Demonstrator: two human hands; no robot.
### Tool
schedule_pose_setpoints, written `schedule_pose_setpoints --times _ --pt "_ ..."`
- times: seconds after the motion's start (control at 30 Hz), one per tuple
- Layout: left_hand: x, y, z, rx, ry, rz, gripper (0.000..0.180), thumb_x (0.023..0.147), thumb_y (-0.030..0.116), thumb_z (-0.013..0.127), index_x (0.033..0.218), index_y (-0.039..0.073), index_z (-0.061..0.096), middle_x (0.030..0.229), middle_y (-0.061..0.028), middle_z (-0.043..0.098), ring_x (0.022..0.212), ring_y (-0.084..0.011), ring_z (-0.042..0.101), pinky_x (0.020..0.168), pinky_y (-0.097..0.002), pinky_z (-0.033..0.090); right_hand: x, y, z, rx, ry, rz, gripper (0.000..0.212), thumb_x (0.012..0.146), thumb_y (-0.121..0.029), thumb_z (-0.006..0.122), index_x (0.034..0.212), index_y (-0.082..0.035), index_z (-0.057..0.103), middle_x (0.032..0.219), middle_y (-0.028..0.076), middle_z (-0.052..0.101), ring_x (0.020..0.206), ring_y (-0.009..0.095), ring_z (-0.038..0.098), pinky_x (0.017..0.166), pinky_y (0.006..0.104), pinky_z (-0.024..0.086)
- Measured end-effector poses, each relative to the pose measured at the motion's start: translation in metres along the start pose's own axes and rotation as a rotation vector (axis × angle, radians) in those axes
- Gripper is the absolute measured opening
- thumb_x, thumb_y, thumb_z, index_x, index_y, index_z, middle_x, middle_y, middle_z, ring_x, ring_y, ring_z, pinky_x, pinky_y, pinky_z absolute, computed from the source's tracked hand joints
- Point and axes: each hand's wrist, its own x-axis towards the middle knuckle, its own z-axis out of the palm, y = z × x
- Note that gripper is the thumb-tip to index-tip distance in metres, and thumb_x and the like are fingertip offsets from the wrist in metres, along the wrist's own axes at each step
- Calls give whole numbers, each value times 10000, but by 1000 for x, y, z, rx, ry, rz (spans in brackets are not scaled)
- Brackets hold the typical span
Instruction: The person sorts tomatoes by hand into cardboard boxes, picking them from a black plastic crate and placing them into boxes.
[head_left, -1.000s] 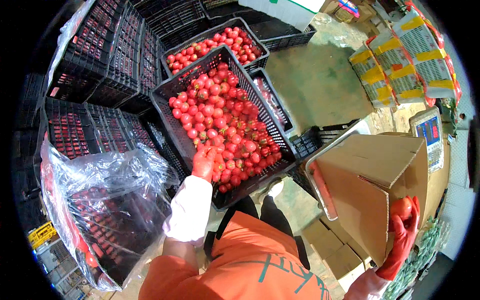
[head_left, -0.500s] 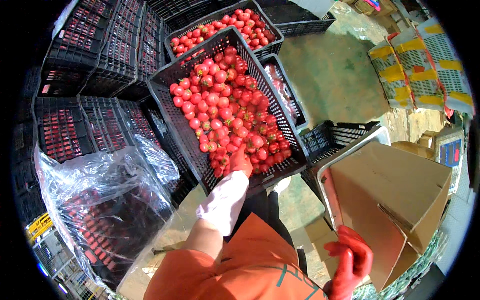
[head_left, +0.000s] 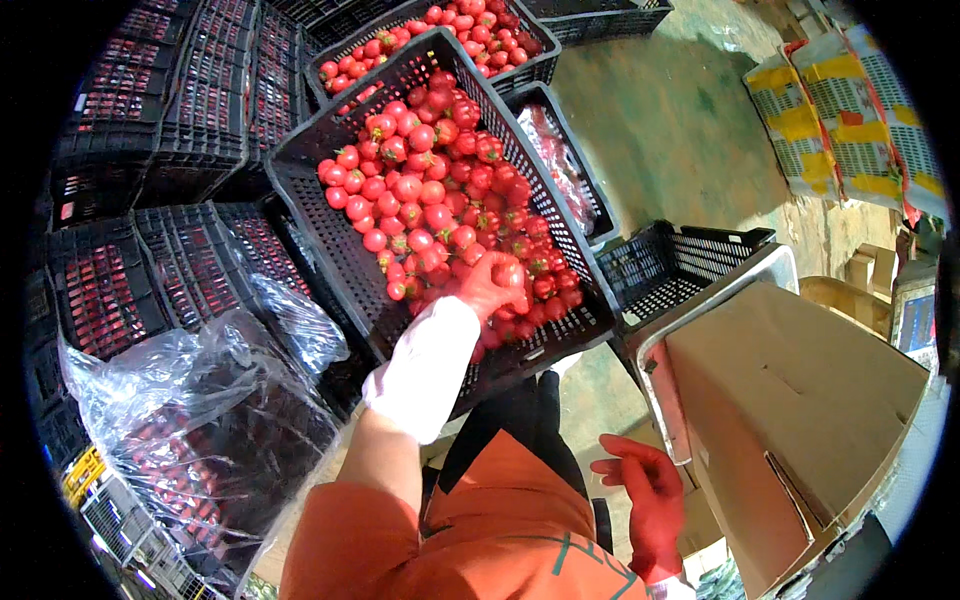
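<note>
In a black plastic crate lies a heap of small red tomatoes, some with green stems. My left hand, in a red glove with a white cuff, reaches into the near end of the heap. Its fingers are curled round a tomato, and the glove partly covers the tomatoes below. Off to the right, my right hand, also red-gloved, hangs in the air with fingers apart and nothing in it. It is beside an open cardboard box.
Another tomato crate stands behind. Stacked black crates fill the left, with clear plastic film over the nearest. A smaller black crate sits by the box. Taped bundles stand far right on the green floor.
My left hand has lifted a little, its fingers now round a tomato. My right hand has moved left and its curled fingers have spread. The view has shifted slightly.
</note>
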Motion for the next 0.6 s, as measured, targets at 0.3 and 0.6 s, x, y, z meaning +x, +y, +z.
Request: schedule_pose_setpoints --times 0.3,0.6 --pt "-107 80 -15 -233 -297 150 527 711 41 750 1208 47 574 1240 -69 590 1189 -188 516 1045 -341 381 10 -15 34 2 -196 53 197 962 -130 522 1082 -5 616 1152 116 672 920 188 673 808 307 493" --pt "-174 122 -13 104 -45 593 232 756 -13 694 961 50 603 867 -95 688 782 -175 660 747 -345 534 0 -9 49 -27 -360 55 254 980 -183 526 1132 9 590 1180 127 653 963 193 653 840 311 485"
